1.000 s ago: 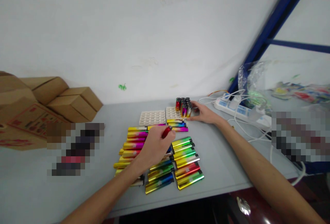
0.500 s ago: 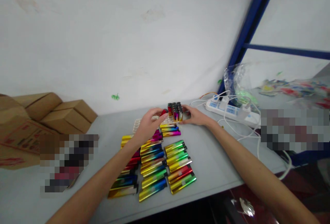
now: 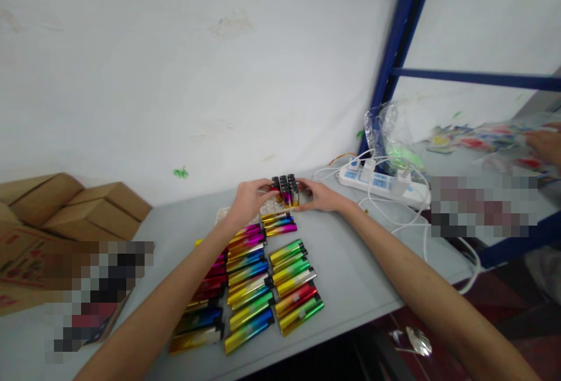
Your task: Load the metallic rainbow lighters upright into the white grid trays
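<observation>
1. The left hand (image 3: 250,201) is at the left side of the standing lighters (image 3: 288,188), its thumb and fingers brought near to each other around the edge of this group. Whether one lighter is pinched between them, I cannot tell.
2. The right hand (image 3: 323,196) is on the opposite side, with thumb and fingers parted and curved about the right edge of the group. How firmly it presses there, I cannot tell. The two hands are apart from each other, with the lighters between them.
3. The standing lighters are upright and close together, their black tops upward, on a pale tray (image 3: 272,209) with round hollows, near the wall (image 3: 263,77).
4. On the grey table (image 3: 350,276), nearer to the person, the lying lighters (image 3: 249,274) make columns, shiny in yellow, blue, green, red and purple (the left column is partly hidden by the left forearm).
5. At the right is a white power strip (image 3: 372,184) with plugs and white cables (image 3: 425,246); behind it, a clear plastic bag (image 3: 376,127) beside a blue frame (image 3: 385,71).
6. At the left are cardboard boxes (image 3: 103,211). At the far right, another person's hand (image 3: 546,142) is near blurred colourful items (image 3: 475,140).
</observation>
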A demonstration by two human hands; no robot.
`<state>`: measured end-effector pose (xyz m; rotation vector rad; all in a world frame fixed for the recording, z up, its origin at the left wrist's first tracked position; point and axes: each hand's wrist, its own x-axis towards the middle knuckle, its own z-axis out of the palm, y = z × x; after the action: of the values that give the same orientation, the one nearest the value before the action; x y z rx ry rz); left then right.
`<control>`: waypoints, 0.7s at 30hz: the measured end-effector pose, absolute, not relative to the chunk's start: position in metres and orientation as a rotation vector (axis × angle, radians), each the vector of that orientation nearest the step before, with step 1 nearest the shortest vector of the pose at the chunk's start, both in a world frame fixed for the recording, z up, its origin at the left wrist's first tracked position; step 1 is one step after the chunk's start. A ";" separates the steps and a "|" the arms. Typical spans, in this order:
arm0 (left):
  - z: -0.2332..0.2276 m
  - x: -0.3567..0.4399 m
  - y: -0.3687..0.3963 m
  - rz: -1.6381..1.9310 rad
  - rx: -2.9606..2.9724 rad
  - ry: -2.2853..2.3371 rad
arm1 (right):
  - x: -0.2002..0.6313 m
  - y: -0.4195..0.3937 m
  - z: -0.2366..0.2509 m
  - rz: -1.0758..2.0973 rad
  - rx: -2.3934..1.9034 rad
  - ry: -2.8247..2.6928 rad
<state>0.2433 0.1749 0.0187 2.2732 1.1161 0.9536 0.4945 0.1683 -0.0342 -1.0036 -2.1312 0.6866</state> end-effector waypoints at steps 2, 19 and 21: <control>0.027 0.242 0.179 0.825 2.360 1.085 | 0.495 0.168 -0.034 0.690 -1.008 -2.129; 0.009 0.251 0.164 0.959 2.195 1.252 | 0.495 0.171 -0.037 0.682 -1.010 -2.129; 0.010 0.250 0.165 0.955 2.164 1.283 | 0.495 0.170 -0.036 0.692 -0.995 -2.129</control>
<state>0.2503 0.1652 0.0098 2.1642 1.2829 0.9550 0.4945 0.1704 -0.0365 -0.9946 -2.1291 0.6919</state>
